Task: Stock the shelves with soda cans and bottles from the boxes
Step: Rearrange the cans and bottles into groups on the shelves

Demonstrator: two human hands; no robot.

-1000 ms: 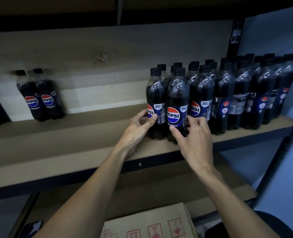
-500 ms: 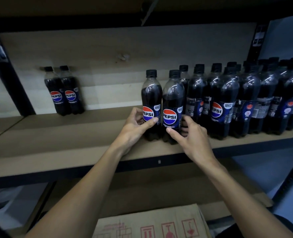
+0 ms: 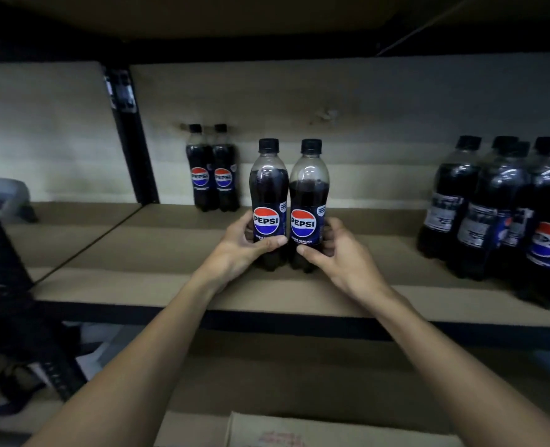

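Moving left from row [image 3: 493,214] — bottle pair [image 3: 270,195]

Dim in here. Weak light from the front catches the 2 centre bottles [image 3: 270,195], labels sharp, small glints on their shoulders. The top of the frame sinks to black. The bottles at the right edge [image 3: 493,214] smear and stretch; lower left is murky.

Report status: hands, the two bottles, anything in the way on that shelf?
Left hand grips left Pepsi bottle, right hand grips right Pepsi bottle. Both upright, side by side, on shelf. Back pair and right cluster stand apart, not blocking.
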